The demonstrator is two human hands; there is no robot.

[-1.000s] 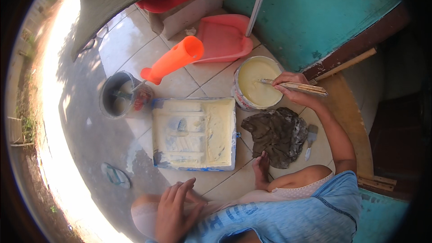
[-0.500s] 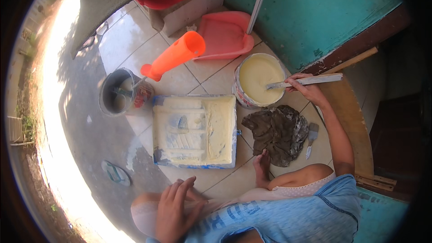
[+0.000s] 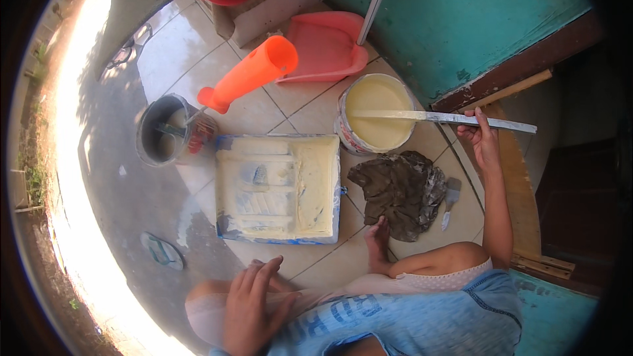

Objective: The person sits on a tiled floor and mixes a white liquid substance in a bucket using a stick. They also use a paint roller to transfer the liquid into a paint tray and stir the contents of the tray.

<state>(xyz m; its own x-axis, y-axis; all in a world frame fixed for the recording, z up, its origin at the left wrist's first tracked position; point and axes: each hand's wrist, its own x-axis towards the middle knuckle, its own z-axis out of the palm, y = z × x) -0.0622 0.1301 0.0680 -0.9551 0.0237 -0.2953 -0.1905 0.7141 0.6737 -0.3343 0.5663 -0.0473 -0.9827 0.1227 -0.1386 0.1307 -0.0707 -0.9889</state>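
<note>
My right hand (image 3: 481,137) grips a long flat stirring stick (image 3: 435,117) near its outer end. Cream paint coats the stick's other end, which lies level across the opening of a bucket of cream paint (image 3: 343,128); I cannot tell whether it touches the rim. My left hand (image 3: 254,306) rests by my left knee, empty, with its fingers stretched out. In front of me is a blue paint tray (image 3: 337,214) smeared with cream paint. A crumpled dark cloth (image 3: 399,191) lies between the bucket and my bare foot, and a paintbrush (image 3: 452,201) is to its right.
At the left stands a dark bucket (image 3: 146,135) with a paint roller inside, its orange handle (image 3: 250,76) leaning over the tiles. Behind are a pink dustpan (image 3: 323,49) and a teal wall (image 3: 455,26). One sandal (image 3: 161,252) lies on the concrete, and a wooden board (image 3: 521,191) is at the right.
My right hand has drawn the stick up out of the paint and moved right. The stick now lies flatter, with its paint-coated end showing. My left hand has hardly moved.
</note>
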